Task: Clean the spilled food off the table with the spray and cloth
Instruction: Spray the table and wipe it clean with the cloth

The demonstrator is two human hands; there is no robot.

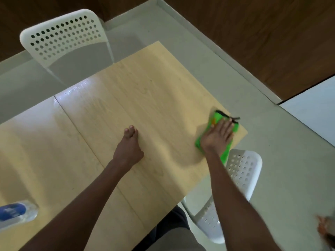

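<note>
A green cloth (225, 153) with a black edge lies at the right corner of the light wooden table (155, 91). My right hand (216, 135) presses flat on it, fingers straight. A small orange bit shows on the cloth just left of my fingers. My left hand (129, 147) rests on the table's middle, fingers together and pointing away from me, holding nothing. A clear bottle with a blue label (17, 212) lies at the table's near left edge. I cannot tell whether it is the spray.
A white perforated chair (63, 36) stands at the far side of the table. Another white chair (241, 171) sits under the right corner, below the cloth. Grey floor surrounds the table, with wooden wall panels beyond. A blurred orange-grey thing (326, 227) lies at the lower right edge.
</note>
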